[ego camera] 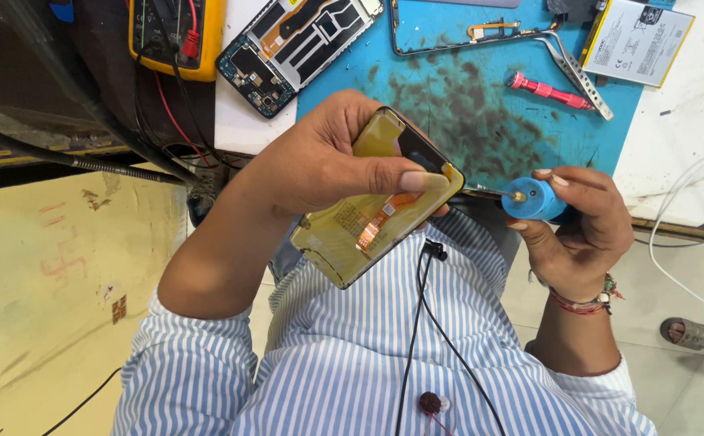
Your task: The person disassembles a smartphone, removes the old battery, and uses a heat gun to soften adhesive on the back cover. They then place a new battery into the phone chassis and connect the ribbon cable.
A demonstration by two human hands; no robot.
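Head view: left hand closed around the screen, thumb across its edge, held over the lap. Right hand wrapped round the blue tool, tip touching the screen's edge. Screen looks thin, light, brittle; grip by edges, avoid the orange flex. Stained blue mat, phone frame, red screwdriver, battery, multimeter. Pale floor.

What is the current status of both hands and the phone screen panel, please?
Left hand grips phone screen panel, back side up. Right hand holds blue tube, nozzle at panel's edge. Nothing in the way.
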